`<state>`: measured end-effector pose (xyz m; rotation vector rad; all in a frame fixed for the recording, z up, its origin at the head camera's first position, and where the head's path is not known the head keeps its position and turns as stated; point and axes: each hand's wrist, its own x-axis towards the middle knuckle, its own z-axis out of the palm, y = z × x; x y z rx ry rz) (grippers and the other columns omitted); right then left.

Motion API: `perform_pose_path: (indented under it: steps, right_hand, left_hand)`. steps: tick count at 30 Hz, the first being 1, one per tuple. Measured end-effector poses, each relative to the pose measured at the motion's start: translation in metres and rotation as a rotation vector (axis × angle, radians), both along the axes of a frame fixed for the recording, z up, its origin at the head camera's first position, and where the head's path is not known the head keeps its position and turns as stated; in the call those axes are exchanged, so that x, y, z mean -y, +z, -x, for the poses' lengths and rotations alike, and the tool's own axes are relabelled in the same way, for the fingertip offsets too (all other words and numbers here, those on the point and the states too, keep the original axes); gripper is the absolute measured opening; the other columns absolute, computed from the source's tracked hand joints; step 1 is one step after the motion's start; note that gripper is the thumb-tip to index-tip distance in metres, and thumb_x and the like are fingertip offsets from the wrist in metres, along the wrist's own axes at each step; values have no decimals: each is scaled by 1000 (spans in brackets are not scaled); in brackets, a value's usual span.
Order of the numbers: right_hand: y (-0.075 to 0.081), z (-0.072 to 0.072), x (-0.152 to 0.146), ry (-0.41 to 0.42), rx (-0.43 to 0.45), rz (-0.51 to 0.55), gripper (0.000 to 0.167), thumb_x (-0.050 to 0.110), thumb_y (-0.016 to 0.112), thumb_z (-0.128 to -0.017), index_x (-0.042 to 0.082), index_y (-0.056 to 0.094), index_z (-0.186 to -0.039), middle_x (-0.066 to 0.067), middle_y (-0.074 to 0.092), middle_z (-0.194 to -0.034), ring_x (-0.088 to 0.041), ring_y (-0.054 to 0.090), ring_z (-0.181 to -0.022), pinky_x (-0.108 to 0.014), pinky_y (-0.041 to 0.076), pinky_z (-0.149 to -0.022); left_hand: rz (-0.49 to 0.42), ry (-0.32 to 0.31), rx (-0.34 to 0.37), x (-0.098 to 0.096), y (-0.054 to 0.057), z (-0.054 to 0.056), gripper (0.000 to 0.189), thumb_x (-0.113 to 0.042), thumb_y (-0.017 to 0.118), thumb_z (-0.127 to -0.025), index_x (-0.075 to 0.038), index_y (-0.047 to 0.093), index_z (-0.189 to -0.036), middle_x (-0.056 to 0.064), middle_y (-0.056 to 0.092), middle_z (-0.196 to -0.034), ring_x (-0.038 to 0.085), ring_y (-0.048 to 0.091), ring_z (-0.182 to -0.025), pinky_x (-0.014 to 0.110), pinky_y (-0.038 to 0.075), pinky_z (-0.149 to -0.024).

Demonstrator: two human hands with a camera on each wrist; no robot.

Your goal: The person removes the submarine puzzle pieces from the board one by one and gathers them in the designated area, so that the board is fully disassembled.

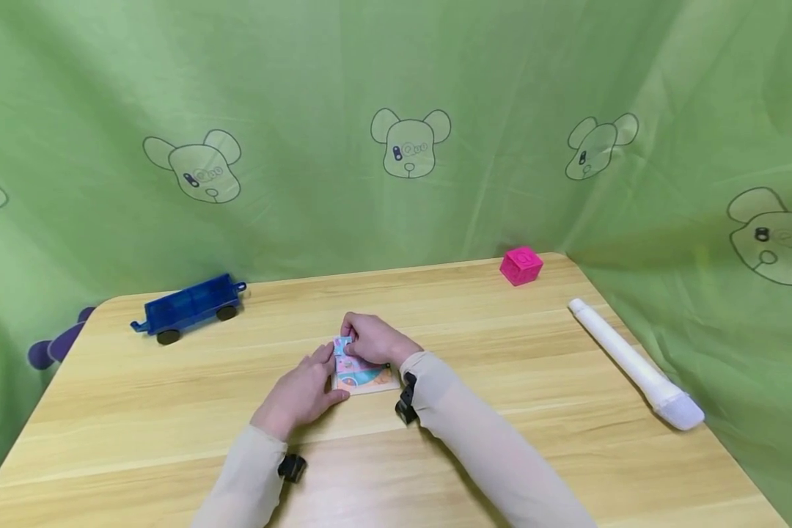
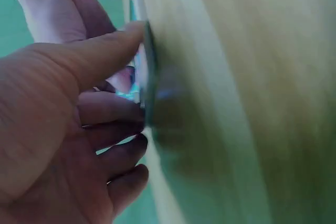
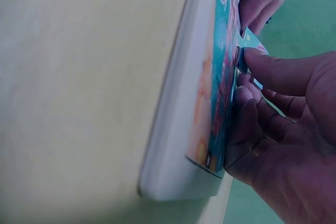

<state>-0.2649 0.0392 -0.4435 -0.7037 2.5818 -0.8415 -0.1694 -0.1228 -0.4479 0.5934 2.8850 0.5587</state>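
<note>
A small jigsaw puzzle board (image 1: pixel 375 391) with a white border and a colourful picture lies flat on the table. My left hand (image 1: pixel 302 390) holds it at the left side, thumb at the near edge and fingers along the far left. Between thumb and fingers, my right hand (image 1: pixel 378 340) pinches a light-blue and pink puzzle piece (image 1: pixel 340 342) over the board's far left corner. In the right wrist view the piece (image 3: pixel 254 41) stands tilted up from the picture, partly hidden by the thumb. The right hand's curled fingers lie close over the picture and cover part of it.
A blue toy trailer (image 1: pixel 191 306) with black wheels stands at the back left. A pink cube (image 1: pixel 521 265) sits near the back right edge, and a white toy microphone (image 1: pixel 633 363) lies along the right side. Green cloth (image 1: pixel 317 220) hangs behind the wooden table (image 1: pixel 501 345).
</note>
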Motion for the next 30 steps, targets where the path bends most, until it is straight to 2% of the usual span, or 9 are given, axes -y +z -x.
perform_pose_path:
  steps: [4, 9, 13, 17, 20, 30]
  right_hand:
    - [0, 0, 0, -4, 7, -3, 12, 7, 67, -92, 10, 57, -98, -1, 57, -85, -15, 54, -78, -27, 47, -70]
    - [0, 1, 0, -5, 5, -5, 14, 7, 69, -91, 11, 58, -98, -1, 57, -84, -15, 54, -78, -27, 47, -70]
    - [1, 0, -1, -2, 4, 0, 14, 6, 68, -91, 11, 58, -99, -1, 57, -85, -14, 54, -78, -26, 48, -70]
    - [3, 1, -3, -6, -4, 19, 9, 5, 64, -93, 10, 61, -100, -1, 57, -86, -14, 54, -79, -26, 47, -72]
    - [4, 1, -5, -19, 1, 45, 6, 5, 60, -96, 10, 62, -99, -1, 57, -86, -14, 54, -80, -27, 46, -73]
    - [3, 2, -11, -18, 32, 145, 4, 5, 61, -95, 7, 63, -98, -1, 58, -87, -14, 54, -81, -27, 48, -76]
  left_hand:
    - [82, -12, -82, -3, 8, -12, 61, -30, 75, -89, 8, 57, -132, 23, 44, -145, 38, 43, -133, 50, 43, -103]
    - [127, -56, -167, -9, 15, -25, 53, -30, 76, -88, 6, 63, -125, 20, 53, -138, 35, 49, -128, 48, 50, -95]
    - [106, -102, -146, -11, 15, -27, 55, -29, 75, -88, 7, 62, -127, 19, 50, -142, 34, 48, -130, 48, 48, -97]
    - [72, -119, -96, -10, 12, -27, 55, -27, 75, -89, 7, 59, -130, 19, 45, -147, 34, 48, -130, 47, 46, -101]
    - [53, -130, -84, -7, 10, -26, 55, -25, 73, -90, 8, 58, -132, 19, 43, -148, 36, 48, -129, 48, 45, -101]
    - [50, -161, -141, -6, 7, -28, 48, -23, 69, -94, 9, 59, -129, 21, 46, -145, 34, 47, -130, 47, 47, -99]
